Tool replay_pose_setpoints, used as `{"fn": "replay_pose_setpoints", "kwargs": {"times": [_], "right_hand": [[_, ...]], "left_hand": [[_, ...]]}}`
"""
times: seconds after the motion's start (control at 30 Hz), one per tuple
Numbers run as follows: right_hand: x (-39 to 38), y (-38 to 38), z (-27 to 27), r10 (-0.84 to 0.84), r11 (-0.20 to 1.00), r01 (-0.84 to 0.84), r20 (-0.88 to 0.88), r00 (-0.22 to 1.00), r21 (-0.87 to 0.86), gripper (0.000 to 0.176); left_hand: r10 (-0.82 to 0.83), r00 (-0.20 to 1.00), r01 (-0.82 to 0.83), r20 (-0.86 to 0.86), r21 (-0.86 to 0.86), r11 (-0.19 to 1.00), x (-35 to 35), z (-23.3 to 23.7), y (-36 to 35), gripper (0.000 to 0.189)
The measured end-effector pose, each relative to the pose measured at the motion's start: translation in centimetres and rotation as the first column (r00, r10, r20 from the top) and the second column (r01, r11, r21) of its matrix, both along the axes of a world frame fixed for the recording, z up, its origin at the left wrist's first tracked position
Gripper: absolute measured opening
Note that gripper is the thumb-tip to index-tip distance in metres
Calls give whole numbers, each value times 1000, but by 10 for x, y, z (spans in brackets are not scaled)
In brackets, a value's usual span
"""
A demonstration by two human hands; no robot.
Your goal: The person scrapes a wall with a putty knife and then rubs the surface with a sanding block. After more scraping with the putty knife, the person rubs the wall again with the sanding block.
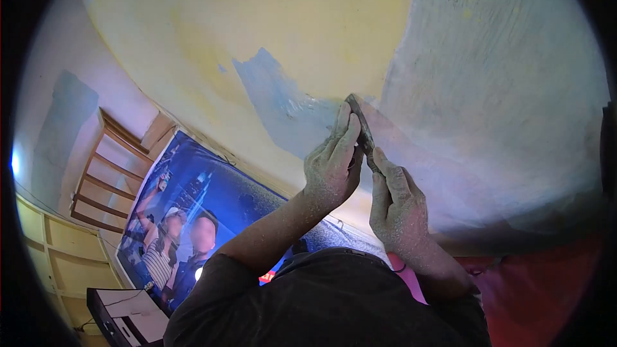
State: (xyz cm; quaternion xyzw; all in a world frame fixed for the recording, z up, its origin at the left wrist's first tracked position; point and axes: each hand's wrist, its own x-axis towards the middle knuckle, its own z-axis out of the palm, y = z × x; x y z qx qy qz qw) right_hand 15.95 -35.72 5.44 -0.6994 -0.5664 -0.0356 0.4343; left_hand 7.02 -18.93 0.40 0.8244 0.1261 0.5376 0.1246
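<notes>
Both of my hands are raised to a wall surface [244, 12] of worn yellow paint with grey-blue patches. Between them is a thin, dark scraper [364, 125], seen nearly edge-on, its upper end touching the surface beside a grey-blue patch [276, 106]. My left hand [333, 164] is closed, its fingers pressed along the scraper's left side. Lower down, my right hand [400, 202] grips the scraper's bottom end between thumb and fingers. Pale dust coats both hands. The scraper's exact shape is partly hidden by the fingers.
A large blue poster [241, 186] picturing people hangs at the left. Beyond it are a brown wooden slatted rack [106, 180] and a pale shelf unit [71, 244]. A black-and-white box-like item [132, 315] stands lower left. Red material [540, 295] lies at lower right.
</notes>
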Motion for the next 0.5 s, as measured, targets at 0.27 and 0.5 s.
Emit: {"fn": "replay_pose_setpoints", "kwargs": {"times": [0.27, 0.5], "right_hand": [[-1, 11, -6, 16, 998, -19, 48, 999, 53, 51], [-2, -4, -8, 17, 1000, -17, 4, 1000, 14, 48]], "left_hand": [[30, 998, -33, -53, -59, 998, -4, -2, 1, 72], [-38, 999, 37, -21, -56, 998, -3, -7, -2, 68]]}}
